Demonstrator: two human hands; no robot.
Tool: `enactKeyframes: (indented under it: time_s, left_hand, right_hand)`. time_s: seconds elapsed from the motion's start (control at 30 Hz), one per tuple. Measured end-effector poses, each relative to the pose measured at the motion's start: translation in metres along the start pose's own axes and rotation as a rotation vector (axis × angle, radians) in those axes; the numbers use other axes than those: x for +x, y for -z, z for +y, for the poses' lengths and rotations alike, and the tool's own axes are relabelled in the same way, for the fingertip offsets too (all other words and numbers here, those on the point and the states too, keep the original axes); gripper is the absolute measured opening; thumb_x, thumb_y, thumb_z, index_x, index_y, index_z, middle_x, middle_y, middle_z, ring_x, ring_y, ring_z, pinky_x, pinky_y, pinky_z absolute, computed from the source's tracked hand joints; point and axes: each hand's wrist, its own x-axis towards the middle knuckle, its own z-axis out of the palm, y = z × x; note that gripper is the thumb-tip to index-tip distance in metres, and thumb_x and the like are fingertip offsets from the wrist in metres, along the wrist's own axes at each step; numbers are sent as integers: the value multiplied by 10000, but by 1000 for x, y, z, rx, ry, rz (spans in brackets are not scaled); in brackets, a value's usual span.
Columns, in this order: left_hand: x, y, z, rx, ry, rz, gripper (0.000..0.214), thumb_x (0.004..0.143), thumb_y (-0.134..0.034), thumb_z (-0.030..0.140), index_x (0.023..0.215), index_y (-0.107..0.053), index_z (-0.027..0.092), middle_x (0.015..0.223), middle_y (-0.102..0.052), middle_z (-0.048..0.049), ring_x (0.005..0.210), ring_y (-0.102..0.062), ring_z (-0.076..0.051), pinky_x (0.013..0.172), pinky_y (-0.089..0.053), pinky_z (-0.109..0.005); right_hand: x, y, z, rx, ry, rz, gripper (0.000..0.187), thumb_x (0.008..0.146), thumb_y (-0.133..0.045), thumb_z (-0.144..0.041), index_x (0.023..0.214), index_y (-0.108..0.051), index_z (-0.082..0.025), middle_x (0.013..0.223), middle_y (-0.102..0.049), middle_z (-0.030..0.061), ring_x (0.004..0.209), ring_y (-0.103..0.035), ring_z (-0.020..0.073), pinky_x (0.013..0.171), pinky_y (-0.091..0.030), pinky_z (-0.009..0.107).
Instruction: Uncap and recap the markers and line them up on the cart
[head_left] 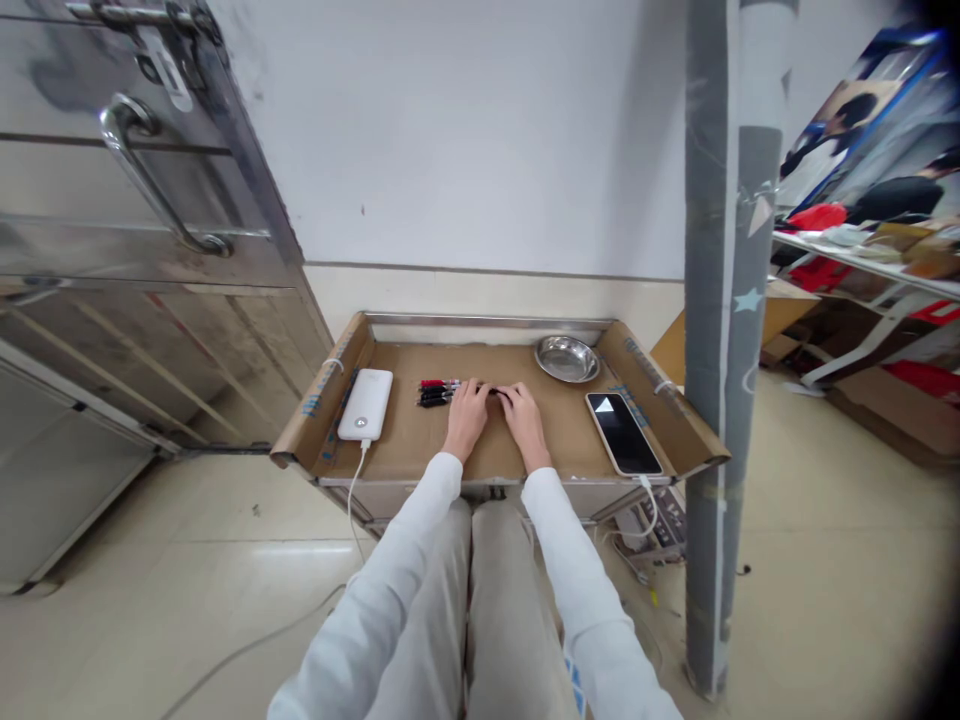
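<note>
Several pens [433, 398] lie side by side on the cardboard-lined tray, one of them with red parts and the others black. My left hand [469, 408] is over their right ends, its fingers bent and closed. Close beside it, my right hand [523, 415] pinches with thumb and fingers. A thin black pen [493, 391] shows between the fingertips of both hands, mostly covered by them. Whether the left fingers also touch the pens lying beneath cannot be made out.
On the tray [409, 450], a white power bank [366, 405] with a cable lies left and a phone [624, 433] with a cable right. A round metal bowl [568, 360] sits at the back right. A wrapped grey pillar [720, 350] stands at the right, a metal door [150, 170] at the left.
</note>
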Motion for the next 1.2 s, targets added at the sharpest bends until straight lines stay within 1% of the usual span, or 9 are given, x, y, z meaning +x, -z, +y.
enactKeyframes:
  time_s: [0.13,0.23,0.4,0.53,0.67,0.87,0.97,1.03,1.2]
  left_hand:
    - [-5,-2,3,30,-24,-18,262,874,-413,104,1090,-558,142,1006,-554,-105,950,-497,-229,869,-410,-362]
    - [-4,-6,1,31,-9,-33,206,909,-401,161,1026,-570,141,969,-555,-101,921,-495,-224,851,-412,-359]
    - [0,-9,-2,41,29,-40,185,925,-413,228,954,-578,147,939,-555,-98,926,-502,-229,847,-417,-371]
    - [1,-7,1,95,107,3,197,920,-426,237,1001,-561,118,1001,-552,-130,995,-506,-253,867,-419,-394]
    - [1,-5,3,103,179,25,224,920,-420,249,1048,-555,123,1061,-546,-152,1039,-501,-273,868,-424,-415]
    - [4,-1,3,107,215,37,208,921,-415,255,1009,-580,167,1118,-531,-148,1028,-500,-277,872,-423,-428]
    - [6,2,4,106,252,49,214,917,-421,252,1049,-566,166,1165,-510,-153,1047,-492,-282,869,-426,-424]
    - [6,4,5,106,280,59,230,913,-429,247,1082,-546,144,1181,-500,-164,1060,-487,-290,867,-429,-419]
    - [-5,9,10,127,336,100,266,903,-325,123,1081,-521,96,1192,-493,-183,1056,-491,-289,871,-422,-408]
  right_hand:
    - [0,0,1,29,-65,35,339,948,-347,-289,1067,-653,-206,946,-564,79,823,-568,180,799,-459,303]
    - [-1,-1,2,18,-67,11,332,940,-359,-279,1058,-660,-203,947,-558,80,832,-568,182,799,-465,304]
    - [-1,-4,4,53,-38,-40,307,920,-387,-221,1060,-659,-209,971,-568,79,878,-574,177,845,-461,302]
    - [0,-4,5,77,-36,-36,288,904,-401,-186,1068,-638,-203,980,-583,79,892,-579,183,851,-458,310]
    - [-1,-4,5,50,-56,-18,263,913,-391,-187,1012,-634,-197,968,-582,78,876,-573,186,832,-453,319]
    - [0,-1,1,-164,-33,3,277,939,-375,-254,959,-646,-199,912,-569,83,859,-530,202,790,-414,321]
    - [1,1,-3,-257,-33,-19,269,937,-393,-276,962,-649,-195,912,-579,91,846,-517,207,776,-385,324]
    - [1,2,-5,-262,-31,-20,262,937,-391,-268,976,-638,-188,924,-589,89,862,-518,203,782,-368,318]
    - [2,2,-7,-227,-57,21,214,907,-396,-204,899,-608,-175,908,-600,70,864,-518,188,772,-341,293]
